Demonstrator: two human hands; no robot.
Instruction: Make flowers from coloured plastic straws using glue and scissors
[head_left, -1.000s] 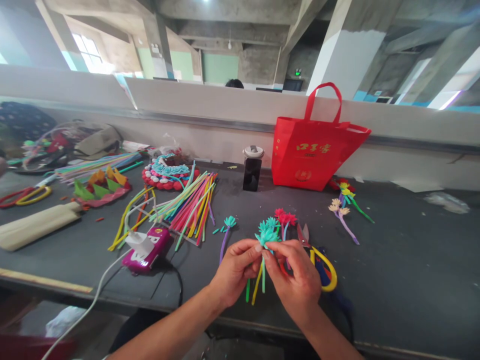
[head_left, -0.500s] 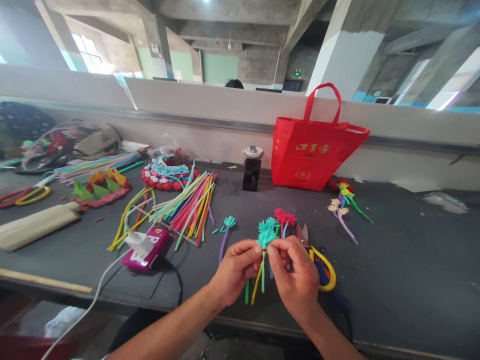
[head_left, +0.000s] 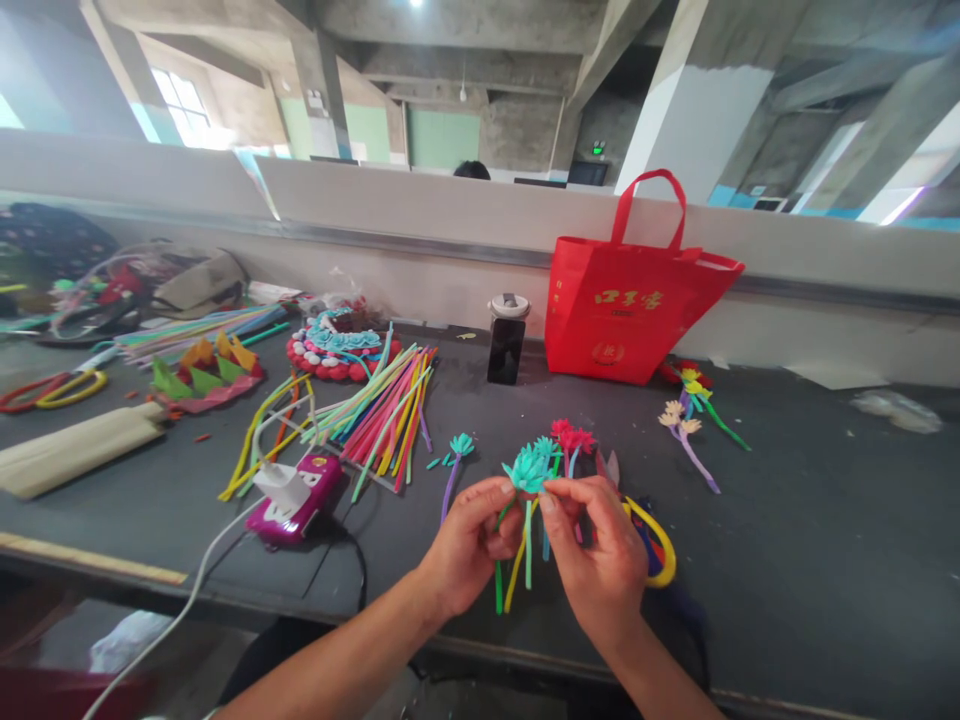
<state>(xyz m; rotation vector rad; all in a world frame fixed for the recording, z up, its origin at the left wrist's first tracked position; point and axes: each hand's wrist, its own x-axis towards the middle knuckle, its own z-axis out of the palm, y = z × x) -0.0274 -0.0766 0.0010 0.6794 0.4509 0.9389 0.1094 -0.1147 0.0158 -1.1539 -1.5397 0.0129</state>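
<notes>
Petals on the turquoise flower (head_left: 523,474) could bend or pop loose, I'd say, if the fingertips tug too hard. R hand (head_left: 600,545) might also snag the scissors (head_left: 664,555) right beside it. L hand (head_left: 474,540): thumb + index pinched nr the flower's base, other fingers curled w/ a green stem (head_left: 505,514) (can't tell whose stem, tbh). R thumb + index nip its right side; flower's held btwn both hands, nr red flowers (head_left: 572,437).
</notes>
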